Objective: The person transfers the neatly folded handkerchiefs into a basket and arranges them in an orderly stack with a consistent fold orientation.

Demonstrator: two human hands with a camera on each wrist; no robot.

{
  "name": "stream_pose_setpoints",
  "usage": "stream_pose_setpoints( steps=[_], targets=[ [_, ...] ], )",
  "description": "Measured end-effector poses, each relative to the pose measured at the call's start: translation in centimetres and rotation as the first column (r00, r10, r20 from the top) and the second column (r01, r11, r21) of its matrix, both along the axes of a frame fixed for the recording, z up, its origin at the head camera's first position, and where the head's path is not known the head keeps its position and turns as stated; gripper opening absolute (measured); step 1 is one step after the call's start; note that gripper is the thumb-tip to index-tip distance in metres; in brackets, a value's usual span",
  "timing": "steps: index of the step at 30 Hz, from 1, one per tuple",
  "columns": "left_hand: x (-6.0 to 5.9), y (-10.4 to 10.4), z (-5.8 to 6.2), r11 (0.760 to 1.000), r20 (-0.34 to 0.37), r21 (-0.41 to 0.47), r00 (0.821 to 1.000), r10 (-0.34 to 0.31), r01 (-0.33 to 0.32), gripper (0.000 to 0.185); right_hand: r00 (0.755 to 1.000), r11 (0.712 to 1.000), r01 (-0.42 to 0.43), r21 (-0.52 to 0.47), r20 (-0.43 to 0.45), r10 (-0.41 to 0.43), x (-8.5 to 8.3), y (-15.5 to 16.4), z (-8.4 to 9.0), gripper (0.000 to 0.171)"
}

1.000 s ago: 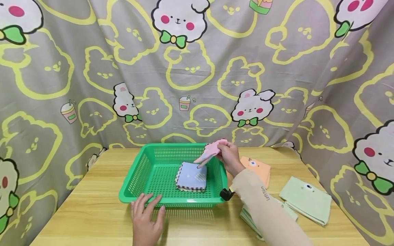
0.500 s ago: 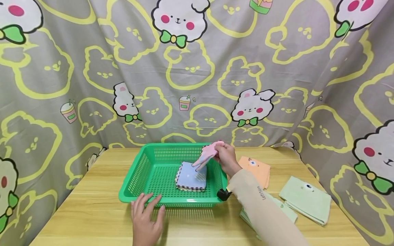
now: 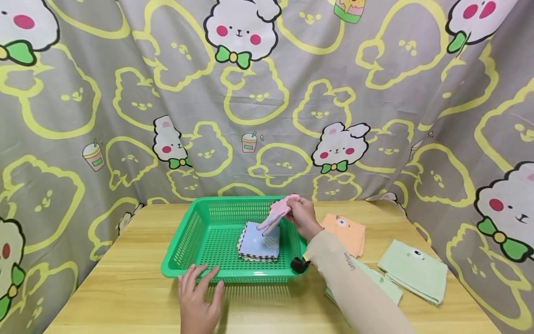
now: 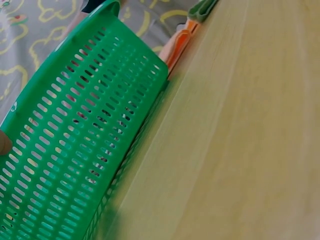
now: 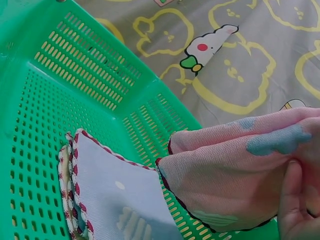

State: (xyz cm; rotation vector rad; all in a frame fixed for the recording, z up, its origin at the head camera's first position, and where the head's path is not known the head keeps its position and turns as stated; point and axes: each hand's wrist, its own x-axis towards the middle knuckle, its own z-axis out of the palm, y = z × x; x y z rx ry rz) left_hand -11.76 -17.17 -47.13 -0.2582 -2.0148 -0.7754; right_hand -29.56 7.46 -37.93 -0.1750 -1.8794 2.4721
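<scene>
Pink cloth (image 3: 280, 209) hangs over the green basket (image 3: 233, 212) in the head view, pinched in our right hand (image 3: 303, 215); our left hand (image 3: 199, 297), fingers spread, touches the rim (image 3: 250, 272). The left wrist view shows 1 fingertip (image 4: 4, 143) there; the right wrist view, our thumb (image 5: 291, 197) against the cloth.

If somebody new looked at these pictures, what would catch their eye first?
Probably the bright green basket on the wooden table, with a blue-topped cloth pile inside. Next, the pink cloth in the right hand's grip, held over the basket's right part. Behind them, the gray curtain stands out too, printed with yellow and white cartoon animals.
</scene>
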Motion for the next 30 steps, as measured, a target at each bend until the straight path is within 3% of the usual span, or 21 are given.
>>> stream_pose_setpoints(
  steps=[8, 15, 21, 30],
  targets=[
    [0.1, 0.0, 0.2, 1.0, 0.03, 0.013, 1.0, -0.009, 0.009, 0.031, 1.0, 1.0, 0.005, 0.008, 0.01, -0.005, -0.1, 0.1, 0.1, 0.021],
    [0.1, 0.0, 0.2, 1.0, 0.03, 0.003, 1.0, -0.008, 0.008, 0.031, 0.997, 0.997, -0.075, -0.026, -0.013, 0.074, 0.0, 0.3, 0.0, 0.024],
    [0.1, 0.0, 0.1, 1.0, 0.032, 0.002, 0.999, -0.007, 0.007, 0.03, 0.997, 0.997, -0.071, -0.027, -0.026, 0.07, -0.4, 0.1, -0.1, 0.016],
    [-0.1, 0.0, 0.0, 1.0, 0.033, 0.01, 0.999, -0.014, 0.013, 0.032, 0.987, 0.983, -0.145, 0.11, -0.047, 0.151, -1.2, 0.2, -0.3, 0.018]
  ],
)
